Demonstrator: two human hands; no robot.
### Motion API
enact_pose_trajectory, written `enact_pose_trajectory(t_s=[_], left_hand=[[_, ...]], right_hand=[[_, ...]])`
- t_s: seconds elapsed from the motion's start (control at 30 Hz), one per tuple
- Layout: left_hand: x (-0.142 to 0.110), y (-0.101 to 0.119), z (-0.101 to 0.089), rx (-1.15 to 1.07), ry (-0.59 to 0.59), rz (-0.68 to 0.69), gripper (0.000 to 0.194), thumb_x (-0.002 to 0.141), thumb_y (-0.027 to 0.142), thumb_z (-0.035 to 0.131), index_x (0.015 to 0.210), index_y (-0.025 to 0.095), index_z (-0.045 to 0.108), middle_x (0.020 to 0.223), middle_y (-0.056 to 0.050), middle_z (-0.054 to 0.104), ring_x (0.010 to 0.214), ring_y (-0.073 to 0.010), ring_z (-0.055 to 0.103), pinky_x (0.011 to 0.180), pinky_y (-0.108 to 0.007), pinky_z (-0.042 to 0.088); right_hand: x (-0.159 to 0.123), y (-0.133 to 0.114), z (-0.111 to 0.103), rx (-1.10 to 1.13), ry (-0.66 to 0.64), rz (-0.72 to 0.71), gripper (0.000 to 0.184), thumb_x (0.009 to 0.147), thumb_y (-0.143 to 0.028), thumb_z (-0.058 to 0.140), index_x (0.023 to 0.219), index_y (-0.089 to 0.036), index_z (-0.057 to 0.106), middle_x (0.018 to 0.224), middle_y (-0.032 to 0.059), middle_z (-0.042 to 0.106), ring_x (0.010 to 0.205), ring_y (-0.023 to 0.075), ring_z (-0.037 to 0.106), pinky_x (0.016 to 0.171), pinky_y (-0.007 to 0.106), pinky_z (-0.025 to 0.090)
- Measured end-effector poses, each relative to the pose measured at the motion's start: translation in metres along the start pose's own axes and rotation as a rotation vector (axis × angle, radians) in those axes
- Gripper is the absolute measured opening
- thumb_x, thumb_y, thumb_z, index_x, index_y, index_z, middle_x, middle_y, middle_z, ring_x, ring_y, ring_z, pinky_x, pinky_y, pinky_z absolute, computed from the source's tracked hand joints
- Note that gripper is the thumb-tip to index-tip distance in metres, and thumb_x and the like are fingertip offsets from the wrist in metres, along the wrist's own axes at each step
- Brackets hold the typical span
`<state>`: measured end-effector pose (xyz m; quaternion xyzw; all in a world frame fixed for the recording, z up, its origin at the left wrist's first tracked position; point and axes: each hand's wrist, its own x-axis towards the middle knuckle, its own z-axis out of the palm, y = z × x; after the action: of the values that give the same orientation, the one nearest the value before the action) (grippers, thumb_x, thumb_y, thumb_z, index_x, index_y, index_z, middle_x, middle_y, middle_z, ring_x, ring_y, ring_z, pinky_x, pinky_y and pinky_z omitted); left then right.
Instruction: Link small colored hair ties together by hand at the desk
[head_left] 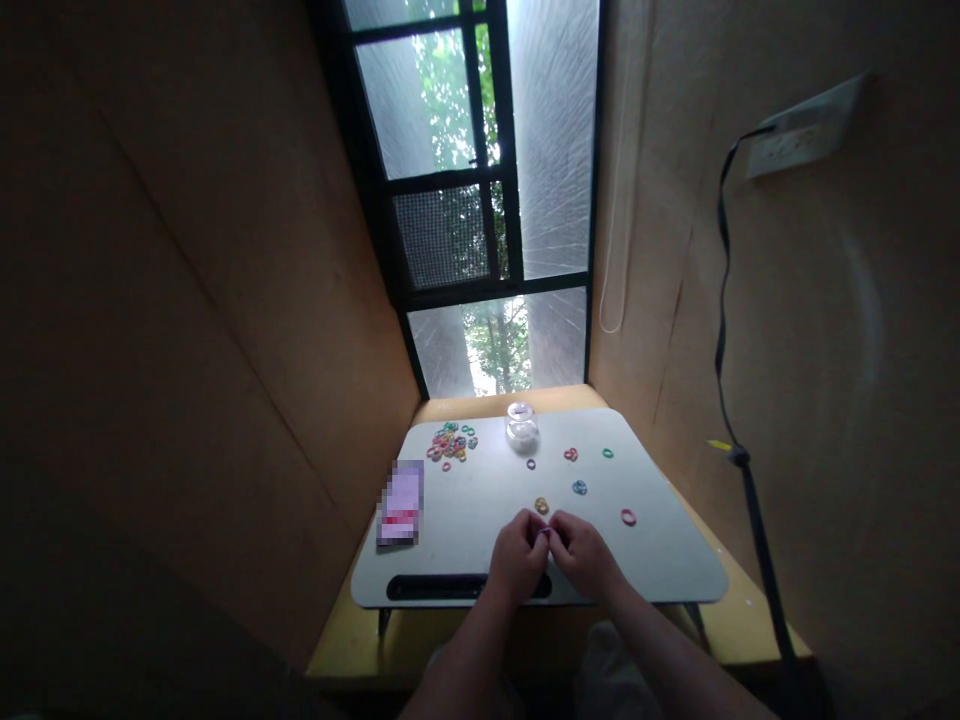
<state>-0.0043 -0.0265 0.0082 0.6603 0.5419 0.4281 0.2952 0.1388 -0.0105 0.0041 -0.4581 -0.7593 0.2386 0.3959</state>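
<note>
My left hand (519, 556) and my right hand (580, 553) meet near the front of the white lap table (465, 500). Both are closed, pinching a small purplish hair tie (545, 531) between their fingertips; most of it is hidden by the fingers. Just beyond them lies a clump of yellow hair ties (541, 506). Farther off are a blue clump (580, 487), a red clump (571, 454) and a single dark purple tie (531, 464). To the right lie a pink tie (628, 517) and a green tie (607, 453).
A mixed pile of coloured hair ties (448, 443) sits at the back left, near a clear round jar (521, 428). A blurred-out phone-like rectangle (401, 503) lies at the left. The table has a dark slot (435, 587) in front. A black cord (723, 250) hangs along the right wall.
</note>
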Motion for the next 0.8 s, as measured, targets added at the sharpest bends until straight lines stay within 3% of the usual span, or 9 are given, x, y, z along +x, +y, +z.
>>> enact_pose_trajectory(t_s=[0.8], left_hand=[[-0.0008, -0.0001, -0.0016, 0.024, -0.012, 0.004, 0.008, 0.081, 0.024, 0.052, 0.079, 0.019, 0.057, 0.063, 0.003, 0.054, 0.059, -0.0116, 0.047, 0.057, -0.023, 0.032]], right_hand=[[-0.0012, 0.0025, 0.0026, -0.043, 0.008, -0.023, 0.017, 0.084, -0.024, 0.044, 0.068, -0.02, 0.049, 0.063, -0.0011, 0.055, 0.061, 0.0141, 0.05, 0.059, 0.025, 0.036]])
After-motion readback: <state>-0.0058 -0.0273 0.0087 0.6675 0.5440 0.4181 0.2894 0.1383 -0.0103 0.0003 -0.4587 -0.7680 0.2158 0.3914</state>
